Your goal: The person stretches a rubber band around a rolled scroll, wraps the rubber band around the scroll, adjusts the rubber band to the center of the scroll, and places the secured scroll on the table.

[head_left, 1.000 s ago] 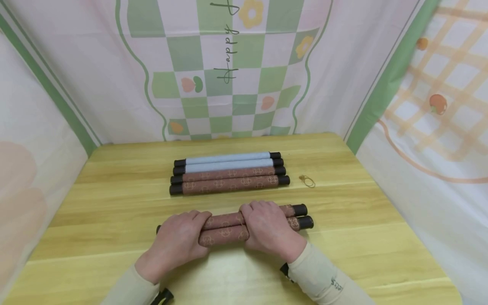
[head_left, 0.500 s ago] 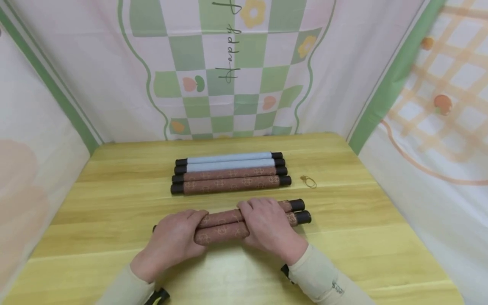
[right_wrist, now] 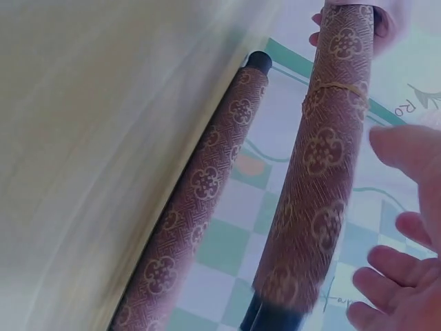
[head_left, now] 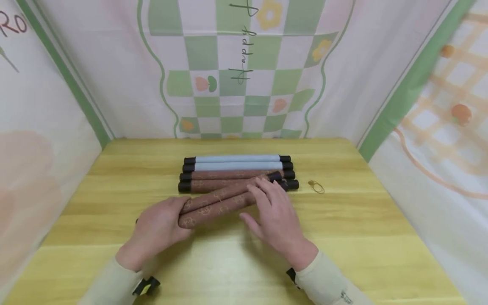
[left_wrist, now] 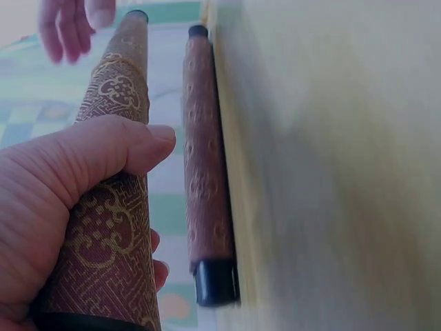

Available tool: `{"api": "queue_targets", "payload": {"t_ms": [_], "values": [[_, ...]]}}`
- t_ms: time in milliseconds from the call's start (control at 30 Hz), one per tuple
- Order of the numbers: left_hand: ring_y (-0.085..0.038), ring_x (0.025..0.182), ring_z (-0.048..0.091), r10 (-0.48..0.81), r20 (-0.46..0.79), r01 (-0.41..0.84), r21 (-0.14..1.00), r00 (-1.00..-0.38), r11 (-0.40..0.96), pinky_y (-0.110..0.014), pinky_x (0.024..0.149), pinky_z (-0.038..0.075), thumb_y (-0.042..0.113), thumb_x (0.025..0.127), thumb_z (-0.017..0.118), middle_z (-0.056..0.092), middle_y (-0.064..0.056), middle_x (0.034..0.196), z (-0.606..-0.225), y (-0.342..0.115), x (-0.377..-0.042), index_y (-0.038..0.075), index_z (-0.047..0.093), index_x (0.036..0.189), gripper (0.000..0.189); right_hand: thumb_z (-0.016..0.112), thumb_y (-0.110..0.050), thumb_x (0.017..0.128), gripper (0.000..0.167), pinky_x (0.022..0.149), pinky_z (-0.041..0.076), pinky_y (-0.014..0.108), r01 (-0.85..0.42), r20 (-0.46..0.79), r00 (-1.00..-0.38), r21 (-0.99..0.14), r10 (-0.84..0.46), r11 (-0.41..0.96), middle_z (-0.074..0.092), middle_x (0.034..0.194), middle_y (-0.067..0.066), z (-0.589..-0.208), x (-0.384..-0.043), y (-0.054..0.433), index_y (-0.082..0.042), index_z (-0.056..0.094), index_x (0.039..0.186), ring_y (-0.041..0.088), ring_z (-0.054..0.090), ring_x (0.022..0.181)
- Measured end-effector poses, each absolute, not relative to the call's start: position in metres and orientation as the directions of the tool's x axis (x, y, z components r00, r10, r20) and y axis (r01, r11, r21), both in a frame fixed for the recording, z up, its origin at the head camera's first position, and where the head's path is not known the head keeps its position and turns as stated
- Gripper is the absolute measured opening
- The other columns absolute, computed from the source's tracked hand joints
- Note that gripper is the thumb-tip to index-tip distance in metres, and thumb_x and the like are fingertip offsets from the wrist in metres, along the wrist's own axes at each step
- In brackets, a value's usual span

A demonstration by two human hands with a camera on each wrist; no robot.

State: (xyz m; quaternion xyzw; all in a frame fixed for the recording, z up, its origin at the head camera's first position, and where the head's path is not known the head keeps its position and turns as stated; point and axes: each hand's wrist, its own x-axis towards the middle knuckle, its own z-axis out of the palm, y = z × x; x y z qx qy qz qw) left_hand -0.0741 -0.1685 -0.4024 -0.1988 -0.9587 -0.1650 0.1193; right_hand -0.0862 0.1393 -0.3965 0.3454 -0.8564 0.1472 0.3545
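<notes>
A brown double-roller scroll point(head_left: 215, 206) with gold flower patterns and black end knobs is held up at a slant over the table, its right end pointing away. My left hand point(head_left: 158, 224) grips its left part, thumb laid across it in the left wrist view. A thin band point(right_wrist: 337, 87) circles the scroll's middle. Near its right end is my right hand point(head_left: 276, 216); in the right wrist view its fingers point(right_wrist: 389, 265) are spread and apart from the fabric. Behind lies another brown scroll point(head_left: 207, 184), partly covered by the held one in the head view.
A light blue double-roller scroll point(head_left: 236, 166) lies just beyond the brown one, parallel to it. To their right is a loose tan rubber band point(head_left: 316, 187). Printed curtains point(head_left: 244, 101) close off the back and sides of the wooden table point(head_left: 366, 237).
Both hands gripped the scroll before; my right hand has let go and opened. The scroll's right end has swung away toward the lying scrolls, and the camera view has shifted slightly left.
</notes>
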Motion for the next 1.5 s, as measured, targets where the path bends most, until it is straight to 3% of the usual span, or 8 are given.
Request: {"api": "queue_targets", "payload": {"t_ms": [100,267,467,600,967,1233,1500], "values": [[-0.021,0.082,0.070,0.291,0.279,0.371,0.300,-0.915,0.879,-0.044,0.070,0.060,0.031,0.070,0.089,0.074,-0.006,0.097,-0.398,-0.181,-0.077,0.012,0.070,0.117,0.054,0.086,-0.033,0.081,0.072,0.111,0.044,0.063,-0.704,0.732,-0.496,-0.025,-0.467,0.709,0.059,0.136,0.028,-0.397,-0.087,0.140,0.003,0.056,0.136,0.043,0.057,0.128],[-0.021,0.074,0.066,0.187,0.253,0.268,0.341,-0.949,0.901,-0.046,0.062,0.057,0.028,0.070,0.087,0.071,-0.005,0.090,-0.391,-0.206,-0.083,0.012,0.068,0.109,0.047,0.082,-0.037,0.084,0.072,0.114,0.042,0.061,-0.683,0.709,-0.539,-0.052,-0.454,0.728,0.058,0.139,0.028,-0.400,-0.087,0.143,0.003,0.057,0.137,0.044,0.057,0.129],[-0.029,0.080,0.069,0.054,0.216,0.138,0.398,-0.975,0.907,-0.053,0.067,0.057,0.037,0.078,0.086,0.073,-0.014,0.098,-0.389,-0.236,-0.088,0.004,0.066,0.121,0.057,0.083,-0.042,0.082,0.077,0.115,0.041,0.061,-0.660,0.670,-0.574,-0.037,-0.472,0.750,0.057,0.141,0.028,-0.405,-0.088,0.146,0.003,0.056,0.139,0.045,0.056,0.131],[-0.033,0.079,0.068,-0.015,0.196,0.069,0.412,-0.980,0.909,-0.053,0.061,0.055,0.043,0.081,0.085,0.072,-0.019,0.098,-0.391,-0.254,-0.095,0.001,0.062,0.123,0.063,0.081,-0.044,0.083,0.077,0.115,0.041,0.062,-0.651,0.657,-0.588,-0.037,-0.472,0.758,0.057,0.141,0.029,-0.407,-0.088,0.148,0.002,0.055,0.140,0.045,0.055,0.131],[-0.045,0.082,0.067,-0.166,0.152,-0.085,0.432,-0.974,0.898,-0.056,0.060,0.051,0.045,0.089,0.079,0.067,-0.033,0.101,-0.412,-0.297,-0.104,-0.010,0.051,0.132,0.075,0.083,-0.044,0.080,0.078,0.112,0.042,0.064,-0.643,0.642,-0.602,-0.037,-0.475,0.765,0.057,0.141,0.030,-0.410,-0.088,0.150,0.001,0.058,0.138,0.048,0.057,0.128],[-0.050,0.081,0.066,-0.294,0.010,-0.263,0.414,-0.956,0.871,-0.048,0.051,0.047,0.053,0.093,0.072,0.063,-0.038,0.100,-0.419,-0.319,-0.108,-0.014,0.050,0.122,0.077,0.082,-0.046,0.080,0.077,0.112,0.041,0.065,-0.637,0.633,-0.612,-0.038,-0.475,0.770,0.058,0.139,0.031,-0.410,-0.088,0.152,0.001,0.058,0.137,0.049,0.057,0.127],[-0.055,0.088,0.065,-0.373,-0.091,-0.379,0.376,-0.923,0.846,-0.050,0.050,0.046,0.059,0.094,0.067,0.060,-0.041,0.102,-0.423,-0.332,-0.108,-0.012,0.048,0.117,0.077,0.085,-0.046,0.079,0.077,0.112,0.041,0.066,-0.627,0.613,-0.634,-0.052,-0.470,0.778,0.059,0.138,0.031,-0.410,-0.086,0.154,0.000,0.060,0.135,0.050,0.058,0.126]]}}
